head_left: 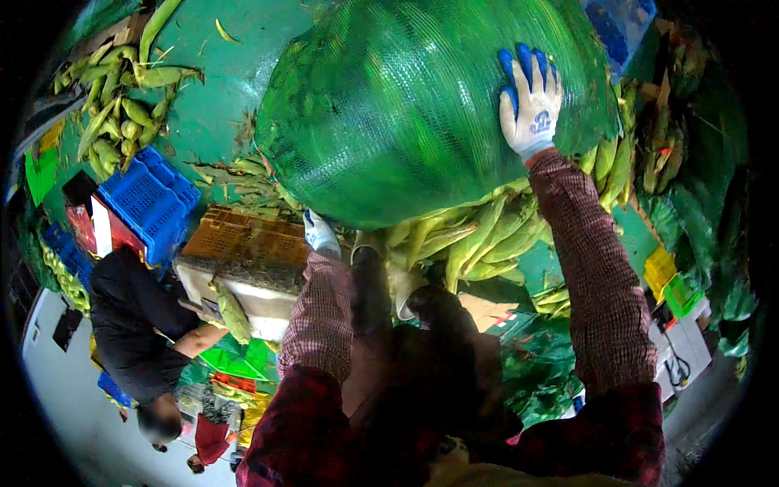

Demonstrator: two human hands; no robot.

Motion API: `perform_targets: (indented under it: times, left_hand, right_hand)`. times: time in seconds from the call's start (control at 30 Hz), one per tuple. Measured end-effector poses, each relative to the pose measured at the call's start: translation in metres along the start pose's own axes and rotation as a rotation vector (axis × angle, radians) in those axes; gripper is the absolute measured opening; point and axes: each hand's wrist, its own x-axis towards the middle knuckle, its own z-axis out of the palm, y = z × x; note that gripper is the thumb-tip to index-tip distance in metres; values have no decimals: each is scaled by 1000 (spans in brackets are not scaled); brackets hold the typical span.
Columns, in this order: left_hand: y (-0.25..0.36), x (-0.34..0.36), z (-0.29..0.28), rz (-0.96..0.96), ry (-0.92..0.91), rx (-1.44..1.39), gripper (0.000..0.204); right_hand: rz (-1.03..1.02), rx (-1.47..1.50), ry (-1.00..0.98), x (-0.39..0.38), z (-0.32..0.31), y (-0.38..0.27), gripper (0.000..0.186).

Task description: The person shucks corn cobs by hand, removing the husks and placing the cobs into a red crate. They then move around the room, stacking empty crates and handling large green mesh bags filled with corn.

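Note:
A large, bulging green mesh sack [398, 114] fills the upper middle, packed with what looks like green ears of corn. My right hand [535, 109], in a white glove with blue fingertips, lies flat on the sack's right side with its fingers spread. At the sack's lower left edge is my left hand [321, 235], gloved the same way. It appears closed on the mesh there, though most of its fingers are hidden by the sack. Loose corn ears in husks [491, 239] lie beneath the sack, near my boots.
A blue plastic crate [150, 199] and a brown crate [243, 234] stand at the left. A corn pile [122, 122] lies farther up on the green floor [231, 69]. A person in black [134, 325] works at the lower left, one arm near a corn ear [232, 312].

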Motion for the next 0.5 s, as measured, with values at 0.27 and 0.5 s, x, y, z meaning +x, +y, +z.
perform_targets:
  times: [0.27,0.5]
  left_hand:
    - [136,-53,10,1084,-3,650,57]
    - [183,-130,189,1350,-265,667,59]
  right_hand:
    - [111,27,-9,0,-32,-13,54]
    - [664,595,234,-184,-56,-119,57]
